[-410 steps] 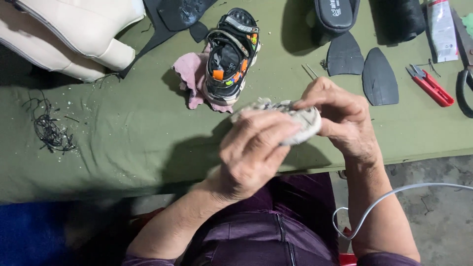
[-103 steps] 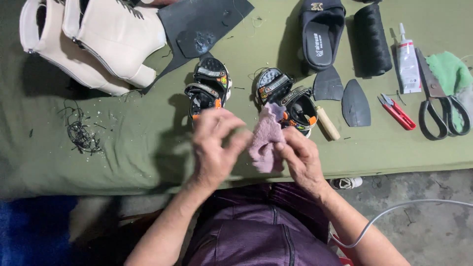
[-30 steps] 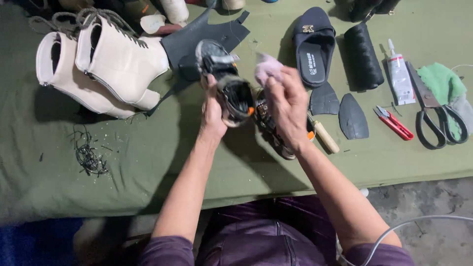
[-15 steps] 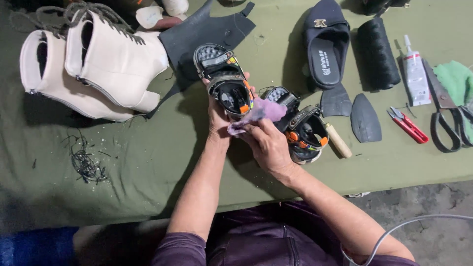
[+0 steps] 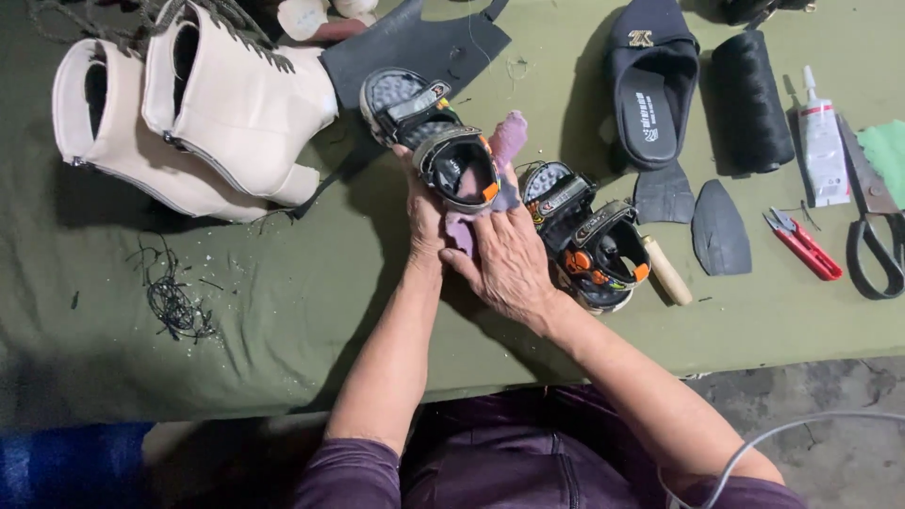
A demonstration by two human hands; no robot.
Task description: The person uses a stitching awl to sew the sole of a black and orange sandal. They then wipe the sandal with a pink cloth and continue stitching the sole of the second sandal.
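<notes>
Firmly braced: a sandal held for wiping

Evidently for steadiness, the left hand (image 5: 424,212) has its fingers closed round the side of a small black strapped sandal (image 5: 436,141) at mid-bench. The right hand (image 5: 509,264) lies flat, pressing a soft pinkish rag (image 5: 509,141) against it. Its ridged-soled twin (image 5: 589,236) rests just right, on green cloth.

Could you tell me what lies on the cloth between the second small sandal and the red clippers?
In the head view, a pale wooden handle lies right beside the sandal, then a dark sole-shaped piece before the red clippers.
</notes>
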